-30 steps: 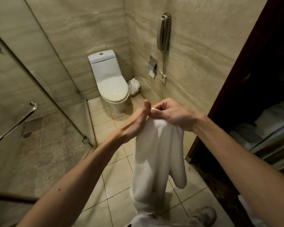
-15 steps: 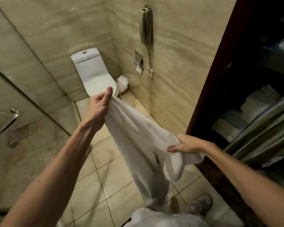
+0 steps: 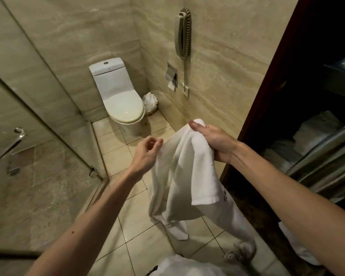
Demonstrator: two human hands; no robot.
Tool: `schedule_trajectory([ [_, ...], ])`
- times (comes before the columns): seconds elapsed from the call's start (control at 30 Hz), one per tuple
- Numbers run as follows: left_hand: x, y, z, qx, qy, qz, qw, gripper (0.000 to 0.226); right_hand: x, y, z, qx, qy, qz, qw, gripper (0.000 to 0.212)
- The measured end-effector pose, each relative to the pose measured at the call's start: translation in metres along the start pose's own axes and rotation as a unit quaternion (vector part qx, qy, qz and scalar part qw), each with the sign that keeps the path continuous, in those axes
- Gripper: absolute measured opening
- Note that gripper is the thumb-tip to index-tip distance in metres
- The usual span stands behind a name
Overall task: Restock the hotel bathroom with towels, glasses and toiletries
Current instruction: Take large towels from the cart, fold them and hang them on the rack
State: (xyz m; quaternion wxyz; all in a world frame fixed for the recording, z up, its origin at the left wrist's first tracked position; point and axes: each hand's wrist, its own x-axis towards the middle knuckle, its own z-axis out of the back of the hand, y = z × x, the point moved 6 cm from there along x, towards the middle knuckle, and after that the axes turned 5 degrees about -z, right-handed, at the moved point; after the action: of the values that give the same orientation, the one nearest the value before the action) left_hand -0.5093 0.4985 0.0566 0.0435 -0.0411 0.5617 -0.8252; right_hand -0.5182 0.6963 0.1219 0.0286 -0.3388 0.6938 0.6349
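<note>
A white towel [image 3: 187, 176] hangs in loose folds in front of me, above the tiled floor. My right hand [image 3: 213, 140] grips its bunched top, thumb over the cloth. My left hand [image 3: 147, 152] is at the towel's left edge with the fingers curled. Whether it pinches the cloth is unclear. More folded white towels [image 3: 311, 132] lie on a shelf in the dark cabinet at the right.
A white toilet [image 3: 122, 102] stands at the far wall, with a lined bin [image 3: 150, 101] beside it. A paper holder [image 3: 171, 76] and a wall phone [image 3: 182, 32] are on the right wall. The glass shower door [image 3: 28, 136] is on the left. My shoe [image 3: 241, 253] is below the towel.
My hands have come back together. The right hand rose and now holds the towel's bunched top, while the left hand dropped from the raised corner to the towel's left edge.
</note>
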Motion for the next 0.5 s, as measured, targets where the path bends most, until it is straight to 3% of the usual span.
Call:
schedule_trajectory([
  [0.07,-0.027,-0.027,-0.012,-0.088,0.018,-0.034,0.995,0.038,0.006,-0.001,-0.002,0.042,-0.025,-0.002,0.999,0.049],
  [0.17,-0.073,-0.050,-0.038,-0.164,0.089,-0.062,0.980,0.078,0.014,-0.004,-0.002,0.106,-0.058,-0.005,0.993,0.038],
  [0.27,-0.102,-0.052,-0.066,-0.182,0.120,-0.044,0.975,0.078,0.020,-0.005,-0.004,0.162,-0.096,-0.007,0.982,0.039],
  [0.5,-0.089,-0.066,-0.077,-0.140,-0.078,-0.116,0.980,0.060,0.033,-0.007,0.001,0.243,-0.126,0.005,0.962,0.037],
])
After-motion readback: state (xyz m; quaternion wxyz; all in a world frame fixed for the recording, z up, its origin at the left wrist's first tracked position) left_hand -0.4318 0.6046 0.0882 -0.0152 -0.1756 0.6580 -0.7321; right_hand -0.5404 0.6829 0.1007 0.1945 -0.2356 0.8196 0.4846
